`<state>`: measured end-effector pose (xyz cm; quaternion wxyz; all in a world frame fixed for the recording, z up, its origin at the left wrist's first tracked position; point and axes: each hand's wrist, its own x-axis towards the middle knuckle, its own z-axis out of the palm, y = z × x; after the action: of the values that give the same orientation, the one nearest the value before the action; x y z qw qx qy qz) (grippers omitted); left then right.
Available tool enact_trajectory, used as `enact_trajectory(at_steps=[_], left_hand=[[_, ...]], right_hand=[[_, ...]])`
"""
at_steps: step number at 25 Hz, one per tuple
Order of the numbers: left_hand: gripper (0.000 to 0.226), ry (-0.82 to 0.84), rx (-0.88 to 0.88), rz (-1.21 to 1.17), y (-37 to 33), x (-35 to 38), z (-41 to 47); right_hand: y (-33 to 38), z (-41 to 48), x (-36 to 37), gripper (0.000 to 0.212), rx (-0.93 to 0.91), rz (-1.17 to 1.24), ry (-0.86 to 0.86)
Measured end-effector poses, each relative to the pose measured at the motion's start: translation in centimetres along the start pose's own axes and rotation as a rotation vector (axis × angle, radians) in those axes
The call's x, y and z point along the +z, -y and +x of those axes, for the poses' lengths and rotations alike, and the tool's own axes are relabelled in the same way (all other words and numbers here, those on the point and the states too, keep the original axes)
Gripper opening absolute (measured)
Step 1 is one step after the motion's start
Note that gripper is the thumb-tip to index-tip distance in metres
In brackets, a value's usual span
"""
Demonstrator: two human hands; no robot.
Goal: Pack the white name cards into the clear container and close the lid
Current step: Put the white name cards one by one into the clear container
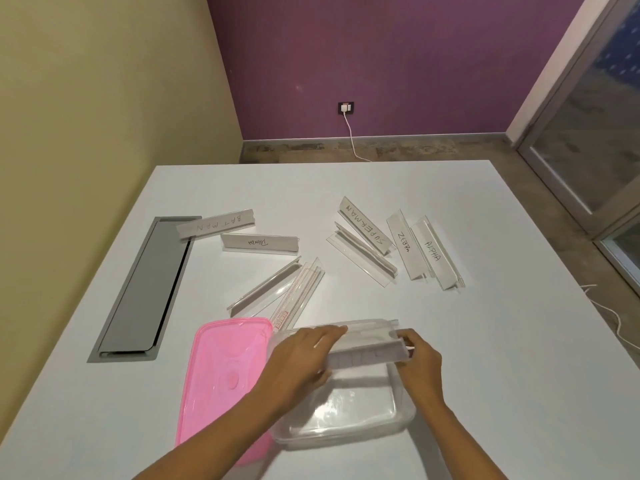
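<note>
both hands (pixel 363 358) gripping name card (pixel 369 356), over container (pixel 346 424)

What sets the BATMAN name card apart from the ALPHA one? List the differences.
The BATMAN card lies far left, one end over the grey floor-box hatch; the ALPHA card lies far right on the bare white table. BATMAN runs nearly crosswise with its lettering upside down to the camera; ALPHA runs steeply away with its lettering sideways. BATMAN lies alone; ALPHA sits close beside the ZEBRA card. Both are white handwritten strips in clear holders, not yet packed.
</note>
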<state>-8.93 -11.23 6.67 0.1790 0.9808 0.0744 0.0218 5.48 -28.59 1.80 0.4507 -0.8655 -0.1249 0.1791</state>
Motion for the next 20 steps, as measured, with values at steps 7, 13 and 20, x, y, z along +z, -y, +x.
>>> enact_trajectory(at_steps=[7, 13, 20], left_hand=[[0.074, 0.154, -0.107, 0.084, -0.5, 2.6, -0.1], [0.072, 0.193, -0.144, 0.043, 1.1, 3.9, 1.4], [0.069, 0.296, -0.131, 0.024, 2.1, 5.5, 2.2]], right_hand=[[-0.9, -0.3, 0.7, 0.035, 0.067, 0.12, -0.032], [-1.2, -0.2, 0.8, 0.017, 0.096, 0.154, -0.073], [-1.4, 0.0, 0.9, 0.021, 0.05, 0.08, -0.076]])
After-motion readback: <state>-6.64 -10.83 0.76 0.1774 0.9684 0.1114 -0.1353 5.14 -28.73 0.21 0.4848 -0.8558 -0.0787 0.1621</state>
